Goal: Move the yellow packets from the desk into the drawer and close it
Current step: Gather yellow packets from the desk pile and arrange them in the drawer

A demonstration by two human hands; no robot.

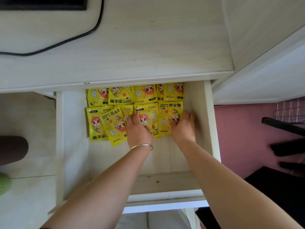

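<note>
The drawer (212, 129) under the desk (132, 47) is pulled out wide. Several yellow hand-warmer packets (120, 96) lie flat in two rows at its back. My left hand (137, 128), a thin bangle on its wrist, rests with its fingers on the front-row packets (151, 118). My right hand (184, 125) lies on the rightmost front packet (170, 113), its fingertips bent onto the packet's lower edge. No packet shows on the desk top.
A black cable (66, 42) runs across the desk's left part, below a dark screen edge (42, 4). The drawer's front half (165, 159) is bare board. Pink floor (239, 138) and dark chair parts (283, 128) lie to the right.
</note>
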